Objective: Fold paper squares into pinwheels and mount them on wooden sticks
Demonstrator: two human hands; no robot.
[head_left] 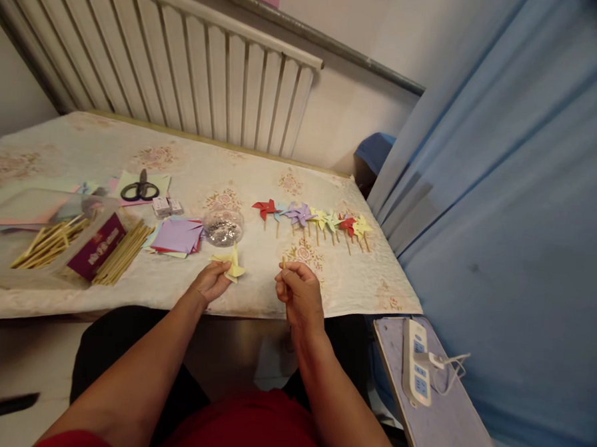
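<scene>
Wht radiator [191,68], blu curtain [510,201] at R, pwr strip [419,375] w/ plug [436,360]

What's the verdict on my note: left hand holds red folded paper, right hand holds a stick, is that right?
Not quite: the folded paper in the left hand is yellow, not red, as the head view shows. The right hand does hold a stick.

Over the deep red shirt [252,428], I see a cream tablecloth [261,175] with pinkish-brown flower clusters. At twelve o'clock, pale yellow folded paper [235,269]; at one, pinwheels [299,214] in red, light blue, lilac, yellow and pale green; at eleven, a lilac sheet [178,234]; at ten, a maroon label [97,247]; at two, a blue curtain [509,214].
</scene>
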